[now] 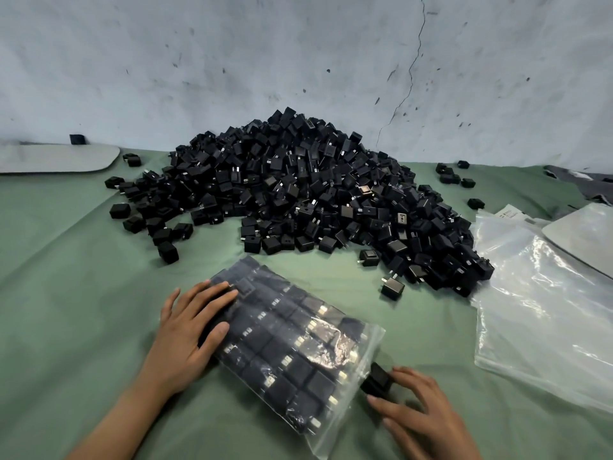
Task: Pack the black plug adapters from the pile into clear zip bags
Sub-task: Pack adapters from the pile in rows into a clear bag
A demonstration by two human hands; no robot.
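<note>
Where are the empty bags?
In the head view, the empty bags lie on the right of the green cloth, just right of the pile and beyond the right hand.

We see through one wide-angle camera on the head, facing forward and down: left hand (185,330) and right hand (421,416) close at the bottom edge, pile (298,194) mid-frame, wall (232,61) across the top.

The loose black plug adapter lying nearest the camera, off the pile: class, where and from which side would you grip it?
Pinch the black cube-shaped plastic adapter across its flat sides, from above: it lies apart from the black adapter pile, with metal prongs jutting left.
</note>
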